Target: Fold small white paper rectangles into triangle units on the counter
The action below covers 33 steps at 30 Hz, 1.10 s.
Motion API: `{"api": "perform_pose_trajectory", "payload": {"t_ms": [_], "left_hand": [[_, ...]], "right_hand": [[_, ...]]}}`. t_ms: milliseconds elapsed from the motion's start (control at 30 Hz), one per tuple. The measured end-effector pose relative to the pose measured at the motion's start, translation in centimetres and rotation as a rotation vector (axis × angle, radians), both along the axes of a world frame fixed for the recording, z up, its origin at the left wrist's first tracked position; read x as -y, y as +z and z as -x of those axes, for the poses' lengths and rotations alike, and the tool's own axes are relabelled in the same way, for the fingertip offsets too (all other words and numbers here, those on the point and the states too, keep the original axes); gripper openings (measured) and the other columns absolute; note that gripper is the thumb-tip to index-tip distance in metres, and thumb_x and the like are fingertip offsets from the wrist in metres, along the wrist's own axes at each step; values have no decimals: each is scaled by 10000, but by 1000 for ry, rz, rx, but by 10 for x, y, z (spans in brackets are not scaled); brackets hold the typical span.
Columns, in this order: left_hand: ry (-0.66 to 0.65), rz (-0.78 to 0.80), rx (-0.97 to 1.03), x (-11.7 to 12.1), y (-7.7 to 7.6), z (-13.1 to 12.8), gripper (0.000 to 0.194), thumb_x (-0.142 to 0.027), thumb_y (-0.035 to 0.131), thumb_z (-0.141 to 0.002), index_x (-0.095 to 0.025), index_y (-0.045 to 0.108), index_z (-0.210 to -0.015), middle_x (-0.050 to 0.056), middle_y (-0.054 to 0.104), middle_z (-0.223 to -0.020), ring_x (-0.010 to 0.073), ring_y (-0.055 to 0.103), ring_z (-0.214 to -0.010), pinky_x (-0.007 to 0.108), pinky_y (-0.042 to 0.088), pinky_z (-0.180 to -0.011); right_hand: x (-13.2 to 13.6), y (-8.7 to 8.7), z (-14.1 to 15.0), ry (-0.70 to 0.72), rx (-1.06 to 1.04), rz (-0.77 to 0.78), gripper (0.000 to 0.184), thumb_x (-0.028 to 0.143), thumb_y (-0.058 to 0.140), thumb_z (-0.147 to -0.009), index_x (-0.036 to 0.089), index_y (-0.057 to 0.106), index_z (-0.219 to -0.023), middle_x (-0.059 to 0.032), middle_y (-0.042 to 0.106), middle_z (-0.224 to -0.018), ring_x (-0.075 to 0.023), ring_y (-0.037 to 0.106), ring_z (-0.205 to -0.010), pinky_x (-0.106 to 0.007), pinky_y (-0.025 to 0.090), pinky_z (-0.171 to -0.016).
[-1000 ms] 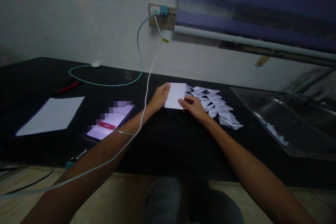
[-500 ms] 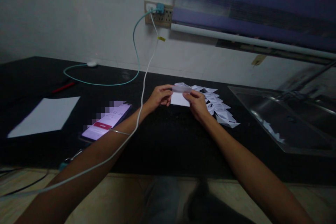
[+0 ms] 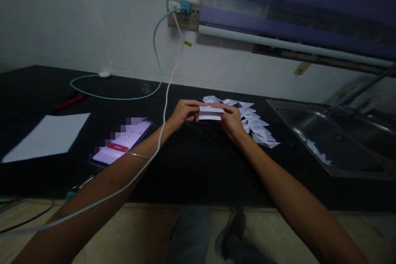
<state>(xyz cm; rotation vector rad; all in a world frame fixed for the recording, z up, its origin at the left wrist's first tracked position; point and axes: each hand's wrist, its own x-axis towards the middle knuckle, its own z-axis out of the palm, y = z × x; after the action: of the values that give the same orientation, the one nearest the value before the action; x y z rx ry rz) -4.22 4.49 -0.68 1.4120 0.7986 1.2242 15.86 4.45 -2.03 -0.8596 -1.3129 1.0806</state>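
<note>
Left hand (image 3: 185, 113) and right hand (image 3: 231, 119), each pinching one end of a folded white paper (image 3: 210, 114) above the black counter (image 3: 192, 165).

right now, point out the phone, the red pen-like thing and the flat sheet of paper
phone (image 3: 111, 153): head view, lower screen
red pen-like thing (image 3: 70, 102): head view, middle
flat sheet of paper (image 3: 48, 138): head view, centre

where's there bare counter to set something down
Widest: the counter on the near side of the left hand and right hand. Narrower: between folded papers and sink. Crowded: by the phone and flat sheet.
</note>
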Motion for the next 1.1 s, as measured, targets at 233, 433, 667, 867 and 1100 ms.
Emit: {"api": "perform_pose_trajectory", "payload": {"t_ms": [233, 433, 667, 867, 1100], "left_hand": [[-189, 157, -28, 1, -2, -3, 564, -661, 583, -918, -123, 704, -1035, 103, 728, -763, 125, 661, -538, 197, 340, -407], [-183, 103, -151, 0, -5, -6, 368, -516, 698, -919, -150, 657, -909, 39, 663, -615, 84, 602, -461, 194, 297, -398], [-157, -15, -257, -1, -8, -9, 403, -464, 527, -1039, -159, 596, -784, -16, 588, -492, 58, 508, -374, 183, 324, -397], [-181, -74, -286, 0, -7, -7, 508, -500, 475, -1057, -169, 573, -684, -9, 560, -469, 65, 506, -376, 191, 341, -410], [-235, -48, -343, 5, 1, 0, 504, -549, 539, -1022, -156, 606, -713, 14, 592, -513, 67, 528, -414, 188, 330, -424]], "right_hand": [[-3, 1, -7, -54, 173, -269, 170, 221, 686, -784, 290, 829, -846, -33, 798, -1038, -243, 700, -1087, -458, 497, -1035], [-4, 4, -5, -86, 164, -127, 255, 304, 612, -838, 288, 789, -1021, -54, 765, -1135, -257, 690, -1050, -421, 559, -848], [-5, 3, -4, 20, 136, 47, 332, 536, 720, -805, 238, 759, -945, -67, 746, -973, -210, 658, -840, -333, 525, -681], [-1, -4, -3, 77, 250, 47, 318, 516, 818, -733, 214, 779, -825, -42, 728, -802, -166, 591, -698, -306, 464, -622], [-4, -4, -4, 92, 210, 29, 298, 464, 847, -710, 196, 771, -815, -44, 717, -803, -156, 586, -692, -312, 463, -636]]}}
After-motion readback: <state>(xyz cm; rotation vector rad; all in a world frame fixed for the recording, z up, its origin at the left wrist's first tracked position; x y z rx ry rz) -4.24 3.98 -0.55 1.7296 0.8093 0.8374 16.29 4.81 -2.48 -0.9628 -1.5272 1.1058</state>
